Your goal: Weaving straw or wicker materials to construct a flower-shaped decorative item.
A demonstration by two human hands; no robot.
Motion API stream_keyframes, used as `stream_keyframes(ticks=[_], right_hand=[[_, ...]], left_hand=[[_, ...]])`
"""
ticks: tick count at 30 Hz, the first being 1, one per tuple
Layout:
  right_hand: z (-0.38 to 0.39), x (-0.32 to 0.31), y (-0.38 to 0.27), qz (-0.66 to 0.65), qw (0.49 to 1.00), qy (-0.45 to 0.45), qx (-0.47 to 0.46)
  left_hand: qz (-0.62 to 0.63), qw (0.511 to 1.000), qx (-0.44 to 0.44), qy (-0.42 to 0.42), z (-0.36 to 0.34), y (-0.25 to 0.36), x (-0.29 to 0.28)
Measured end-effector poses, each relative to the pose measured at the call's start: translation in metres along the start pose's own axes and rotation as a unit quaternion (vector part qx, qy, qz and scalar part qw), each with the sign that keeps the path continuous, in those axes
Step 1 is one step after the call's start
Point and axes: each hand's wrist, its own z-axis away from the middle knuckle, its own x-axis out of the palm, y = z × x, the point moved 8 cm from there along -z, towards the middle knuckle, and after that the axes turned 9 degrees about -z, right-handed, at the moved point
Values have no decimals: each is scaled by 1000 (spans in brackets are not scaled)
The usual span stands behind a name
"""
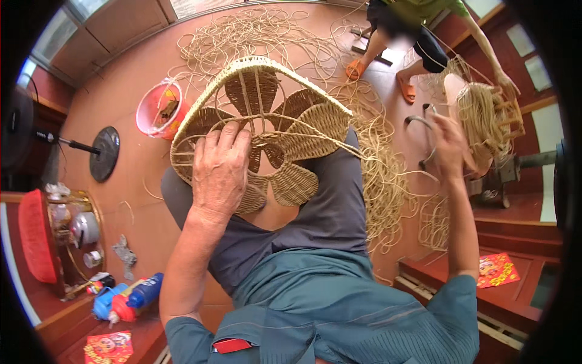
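Observation:
Across my knees rests a woven rope basket (294,185) with petal-shaped panels, open gaps between them and a pale braided rim. My left hand (221,167) lies over its near left part, the fingers bent round the thin ribs and strands. My right hand (448,142) is raised well out to the right, away from the basket, with its fingers drawn together. Strands of cord (330,138) run from the basket's middle toward that side. Whatever sits between the right fingers is too small to make out.
Loose cord (382,188) lies heaped beside my right leg, and another tangle (248,36) spreads ahead. A red bucket (145,115) and a fan base (105,153) stand left. Another person (424,48) in orange sandals works at far right, beside a cord bundle (482,112).

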Motion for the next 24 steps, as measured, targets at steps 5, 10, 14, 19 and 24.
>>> stream_keyframes(ticks=[5,10,14,19,24], right_hand=[[12,157,-217,-24,972,-102,-210],[11,225,-234,-6,948,-122,-294],[6,205,-226,-39,960,-69,-270],[-23,111,-107,-29,992,29,-120],[-3,-72,229,37,963,187,192]], left_hand=[[22,999,-30,14,-1,2,1],[-19,998,-38,51,-5,16,-9],[-41,992,-54,110,0,25,-19],[102,987,-21,125,-17,34,5],[110,988,21,104,-30,49,11]])
